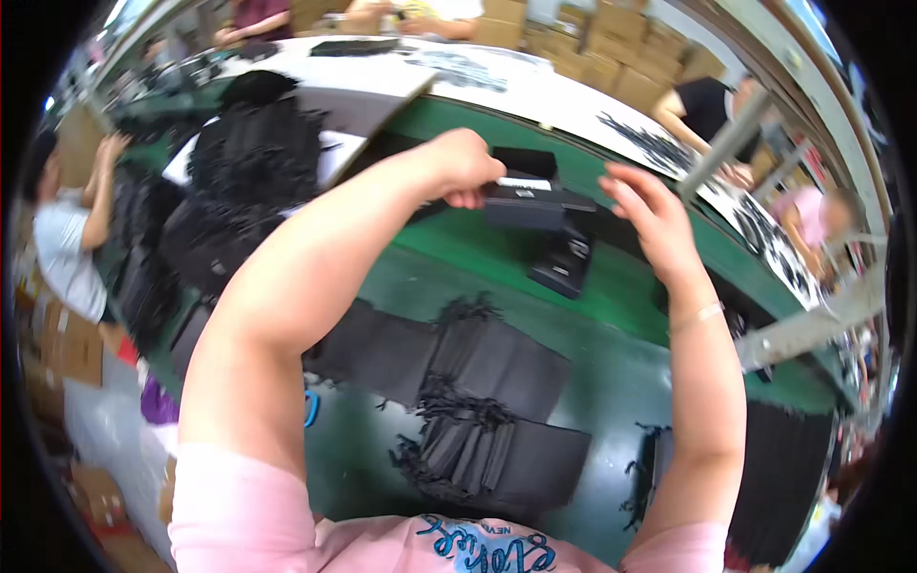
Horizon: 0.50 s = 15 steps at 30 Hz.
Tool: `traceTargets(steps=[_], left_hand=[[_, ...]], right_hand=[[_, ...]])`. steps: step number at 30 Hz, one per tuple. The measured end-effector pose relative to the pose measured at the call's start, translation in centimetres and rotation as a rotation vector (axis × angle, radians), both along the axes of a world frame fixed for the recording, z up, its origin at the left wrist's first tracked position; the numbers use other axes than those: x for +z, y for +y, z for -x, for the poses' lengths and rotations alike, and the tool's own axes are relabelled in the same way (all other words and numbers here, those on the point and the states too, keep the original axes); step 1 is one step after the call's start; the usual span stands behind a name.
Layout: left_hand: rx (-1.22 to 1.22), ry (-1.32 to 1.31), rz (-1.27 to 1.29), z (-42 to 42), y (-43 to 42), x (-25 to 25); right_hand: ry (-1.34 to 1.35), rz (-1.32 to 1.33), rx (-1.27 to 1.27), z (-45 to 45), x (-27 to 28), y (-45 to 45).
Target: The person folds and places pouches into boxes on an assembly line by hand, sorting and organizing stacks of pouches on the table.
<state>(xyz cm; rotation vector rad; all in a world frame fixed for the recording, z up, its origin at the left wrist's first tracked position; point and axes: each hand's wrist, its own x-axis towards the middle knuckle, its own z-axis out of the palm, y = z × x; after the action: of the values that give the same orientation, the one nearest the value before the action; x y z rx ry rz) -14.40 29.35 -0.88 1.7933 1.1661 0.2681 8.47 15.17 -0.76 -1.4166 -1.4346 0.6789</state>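
Observation:
My left hand (463,169) is closed at the left end of a black box (525,208), its fingertips pressed on the edge by a white label. To the right, my right hand (650,215) has its fingers apart, near the box's right end and holding nothing. A second black box (564,263) with small pale print lies just below on the green surface. Behind the first box an open black box (525,162) shows its dark inside. Nearer to me, stacks of flat black pouches (497,368) with tangled drawstrings lie on the green table (382,277).
Piles of black pouches (253,143) stand at the left, and more black pouches (783,468) lie at the lower right. A metal post (735,143) rises at the right. Several people work around the white table (564,95), with cardboard boxes (621,57) behind.

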Motion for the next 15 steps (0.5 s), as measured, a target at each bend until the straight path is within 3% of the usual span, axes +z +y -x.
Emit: traceTargets(steps=[4,8,11,14,15], left_hand=[[0.098,0.017,0.0,5.3,1.1,-0.9],[0.264,0.177,-0.295,8.7,7.4,0.3],[0.392,0.543,-0.776,9.7,13.8,0.0],[0.5,0.514,-0.884,10.6,19.8,-3.3],[0.472,0.653,-0.895,10.8,20.4,-3.9]], right_hand=[[0.06,0.048,0.005,0.1,-2.3,-2.2],[0.088,0.155,0.039,0.1,-5.5,-4.4],[0.087,0.175,0.072,1.0,-5.5,-6.7],[0.015,0.228,0.045,0.6,-6.0,-9.5],[-0.066,0.251,0.066,0.7,-6.0,-10.1]])
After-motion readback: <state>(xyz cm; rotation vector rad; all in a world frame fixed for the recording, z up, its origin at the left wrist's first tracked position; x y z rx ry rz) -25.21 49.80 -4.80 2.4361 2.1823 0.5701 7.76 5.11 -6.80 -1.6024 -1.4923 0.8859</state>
